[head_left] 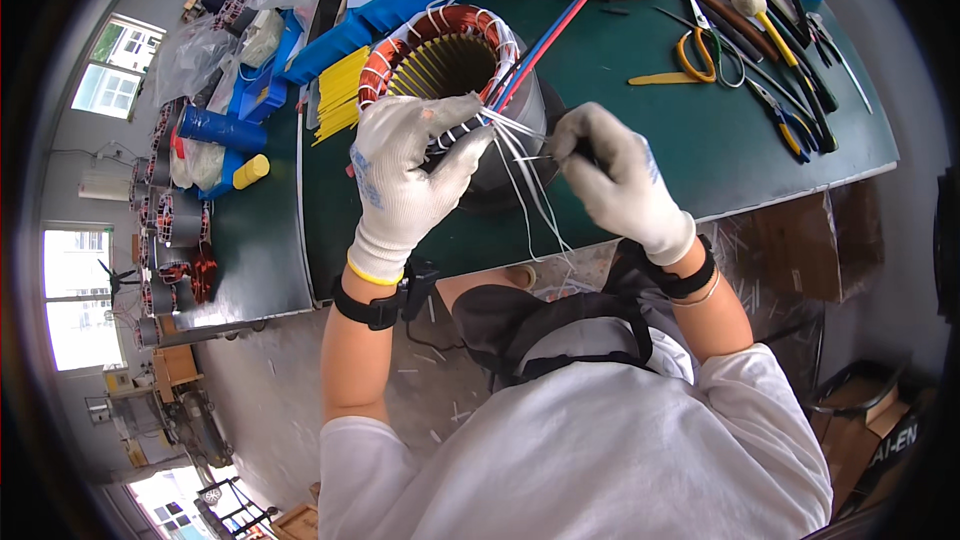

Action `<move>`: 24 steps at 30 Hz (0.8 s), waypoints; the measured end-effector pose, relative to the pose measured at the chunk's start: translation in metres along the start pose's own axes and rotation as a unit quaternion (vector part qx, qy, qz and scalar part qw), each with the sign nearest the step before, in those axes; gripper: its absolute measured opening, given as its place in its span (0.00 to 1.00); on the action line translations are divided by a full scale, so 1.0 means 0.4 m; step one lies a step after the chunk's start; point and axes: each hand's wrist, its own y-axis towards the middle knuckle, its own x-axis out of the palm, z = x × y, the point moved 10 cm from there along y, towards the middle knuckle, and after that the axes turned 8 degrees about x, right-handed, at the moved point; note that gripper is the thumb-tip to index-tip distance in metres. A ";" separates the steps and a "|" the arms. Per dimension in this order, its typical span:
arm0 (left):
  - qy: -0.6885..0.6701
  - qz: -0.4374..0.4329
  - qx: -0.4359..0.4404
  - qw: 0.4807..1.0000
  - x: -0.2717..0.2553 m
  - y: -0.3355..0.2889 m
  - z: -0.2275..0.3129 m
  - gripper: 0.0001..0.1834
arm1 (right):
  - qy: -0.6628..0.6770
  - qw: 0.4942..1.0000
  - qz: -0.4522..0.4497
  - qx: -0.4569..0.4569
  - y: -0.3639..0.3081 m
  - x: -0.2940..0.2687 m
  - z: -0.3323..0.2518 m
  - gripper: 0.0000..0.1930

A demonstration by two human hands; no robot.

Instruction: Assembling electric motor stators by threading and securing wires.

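Observation:
A motor stator [378, 68] stands on the green bench in front of me, its copper windings laced with white cord. Red and blue lead wires [562, 32] rise from its near right side toward the far edge. My left hand [405, 165], in a white glove, lies against the stator's near side, thumb and forefinger pinching white cords [517, 152] beside the leads. Several loose ends of these cords hang down over the bench edge. To the right, my gloved right hand [622, 180] is closed with its fingertips on one white strand drawn out from the bundle.
Yellow-handled scissors [697, 55], pliers [790, 130] and a mallet [745, 0] lie at the right. Yellow strips [342, 90], blue bins [330, 48] and a blue roll [222, 128] are at the left. A cardboard box [800, 245] stands below the bench.

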 end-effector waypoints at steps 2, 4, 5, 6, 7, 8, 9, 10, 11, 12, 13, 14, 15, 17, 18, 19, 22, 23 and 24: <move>-0.001 -0.001 0.002 1.000 0.001 -0.002 0.003 0.14 | 0.015 0.999 -0.003 0.049 0.000 -0.012 0.010 0.08; -0.006 -0.001 -0.014 1.000 0.005 -0.004 -0.006 0.14 | -0.248 0.959 0.038 -0.132 -0.004 -0.010 -0.065 0.08; -0.004 -0.001 -0.012 1.000 0.006 0.000 -0.005 0.14 | -0.269 0.949 0.037 -0.162 0.003 -0.002 -0.076 0.08; -0.005 0.005 -0.014 1.000 0.004 0.000 -0.006 0.13 | -0.269 0.948 0.036 -0.165 0.008 0.006 -0.075 0.08; -0.006 0.012 -0.015 1.000 0.002 0.003 -0.008 0.13 | -0.199 0.972 0.030 -0.121 0.023 0.002 -0.053 0.08; -0.002 0.016 -0.014 1.000 0.002 0.006 -0.009 0.13 | -0.127 0.989 0.022 -0.076 0.036 -0.005 -0.035 0.07; -0.005 0.015 0.001 1.000 0.001 0.012 -0.005 0.13 | 0.013 1.000 -0.005 0.023 0.040 -0.011 -0.003 0.09; -0.005 0.015 0.015 1.000 0.002 0.019 -0.001 0.12 | 0.007 1.000 -0.010 0.011 0.033 -0.019 -0.014 0.09; -0.008 0.025 0.022 0.999 0.000 0.029 0.004 0.12 | 0.152 0.984 -0.043 0.082 0.028 -0.021 0.013 0.10; 0.000 0.038 0.033 0.999 -0.005 0.033 0.010 0.12 | 0.290 0.941 -0.077 0.154 0.012 -0.003 0.031 0.13; -0.006 0.033 0.022 0.999 -0.006 0.033 0.009 0.12 | 0.255 0.954 -0.093 0.126 0.003 0.005 -0.015 0.15; -0.012 0.030 0.011 0.999 -0.014 0.032 0.010 0.13 | 0.034 0.995 -0.089 -0.030 -0.005 -0.004 -0.035 0.14; 0.001 0.018 0.009 1.000 -0.026 0.024 0.012 0.13 | -0.150 0.982 -0.073 -0.085 -0.019 0.009 -0.086 0.13; 0.024 0.024 0.002 0.999 -0.048 -0.010 0.008 0.13 | -0.175 0.981 -0.043 -0.069 -0.067 -0.026 -0.121 0.09; 0.015 0.033 0.004 0.999 -0.039 -0.006 0.014 0.13 | 0.157 0.976 0.075 0.131 -0.150 -0.162 0.062 0.14; -0.002 0.034 0.009 0.999 -0.022 0.003 0.016 0.13 | 0.457 0.871 0.171 0.056 -0.183 -0.251 0.068 0.15; -0.029 0.037 -0.005 0.999 -0.018 -0.013 0.004 0.13 | 0.475 0.877 0.054 0.054 -0.231 -0.305 0.028 0.09; -0.007 0.047 0.006 0.999 -0.035 -0.016 0.008 0.13 | 0.329 0.931 0.108 0.118 -0.270 -0.338 0.088 0.08; 0.012 0.053 0.013 0.998 -0.045 -0.025 0.015 0.13 | 0.173 0.955 0.159 0.182 -0.320 -0.381 0.160 0.07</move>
